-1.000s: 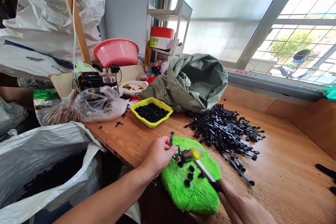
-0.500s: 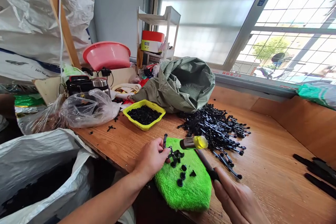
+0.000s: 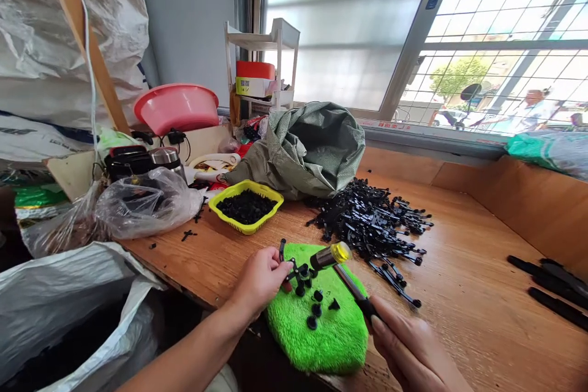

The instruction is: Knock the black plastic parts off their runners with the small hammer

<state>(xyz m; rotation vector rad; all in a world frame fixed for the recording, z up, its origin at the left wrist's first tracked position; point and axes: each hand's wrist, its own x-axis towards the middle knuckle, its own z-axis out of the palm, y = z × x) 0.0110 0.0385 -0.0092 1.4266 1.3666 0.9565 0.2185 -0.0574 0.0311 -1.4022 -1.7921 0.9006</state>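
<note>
Black jointed part (image 3: 294,270) over fuzzy green cloth (image 3: 331,340), table's (image 3: 459,294) near edge.
Left hand (image 3: 261,278) pinches it; right hand (image 3: 407,340) grips a yellow-tipped, cylinder-headed hammer (image 3: 350,283).

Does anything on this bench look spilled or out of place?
A few black bits lie loose on the table left of the yellow basket, apart from the big black heap, so they may have been dropped.

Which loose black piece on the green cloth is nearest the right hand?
The rightmost black piece, its tapered profile showing; the other loose pieces lie left of it, farther from the right hand.
</note>
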